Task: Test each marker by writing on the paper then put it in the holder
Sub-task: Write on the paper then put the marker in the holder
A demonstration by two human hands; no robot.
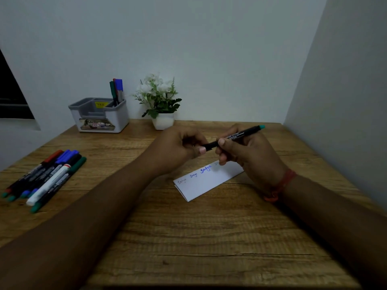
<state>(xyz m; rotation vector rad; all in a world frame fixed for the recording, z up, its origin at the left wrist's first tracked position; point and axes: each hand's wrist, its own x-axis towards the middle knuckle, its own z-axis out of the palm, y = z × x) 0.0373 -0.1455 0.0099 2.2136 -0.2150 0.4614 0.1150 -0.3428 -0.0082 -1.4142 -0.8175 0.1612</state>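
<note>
Above the table's middle, my right hand (pixel 247 151) grips a black marker (pixel 240 135) with a teal end pointing up to the right. My left hand (pixel 180 149) pinches the marker's other end, which its fingers hide. Just below the hands lies a folded white paper (pixel 201 185) with several written words in a row. A grey and white holder (pixel 98 115) stands at the back left with three markers (pixel 116 88) upright in its right compartment. Several more markers (pixel 46 176) lie in a bunch at the left of the table.
A small white pot with a green and white plant (pixel 161 101) stands at the back, right of the holder. Walls close off the back and the right side. The wooden table (pixel 188 237) stretches toward me in front of the paper.
</note>
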